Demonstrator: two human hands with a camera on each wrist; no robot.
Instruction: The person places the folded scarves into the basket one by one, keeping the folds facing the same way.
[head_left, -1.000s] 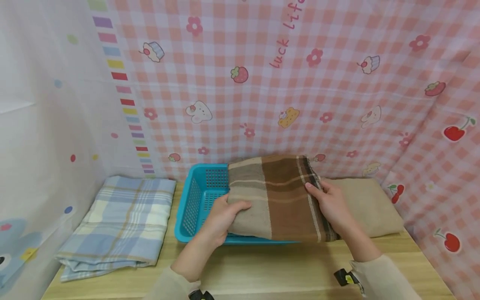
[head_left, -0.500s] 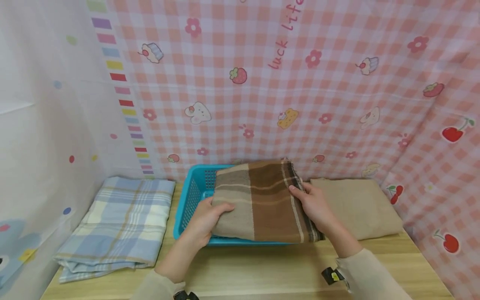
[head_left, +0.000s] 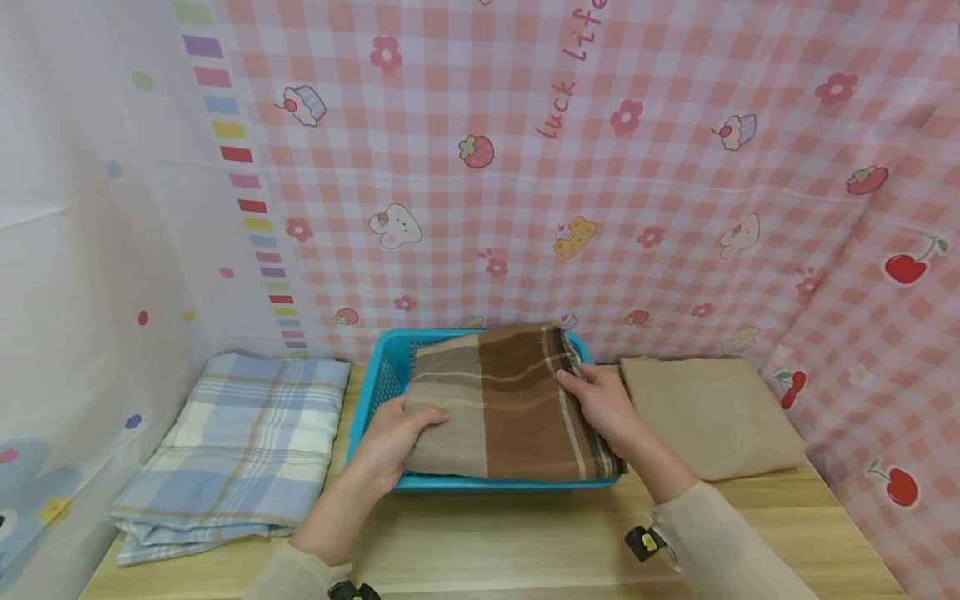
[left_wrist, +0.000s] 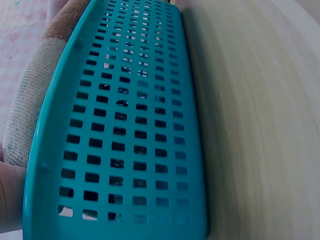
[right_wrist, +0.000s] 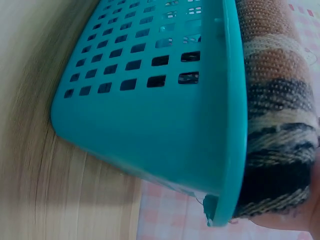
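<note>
Brown plaid cloth: the folded brown plaid cloth (head_left: 517, 408) has just slid left and now lies over the blue basket (head_left: 517, 484), covering most of its opening; by my reading, the work has passed from carrying across to settling it there.
Left hand: the left hand (head_left: 386, 446) pinches the cloth's left edge, thumb on top, fingers mostly hidden beneath.
Right hand: the right hand (head_left: 609, 407) grips the right edge likewise, thumb uppermost.
Basket rim: in both wrist views the cloth shows at or above it; whether it rests there I cannot tell.
Since the earlier frames: the basket's far right corner has come into view, and the beige cloth (head_left: 712, 421) at right is less covered.
Unchanged: the blue plaid cloth (head_left: 251, 450) lies folded at left on the table (head_left: 495, 542).
</note>
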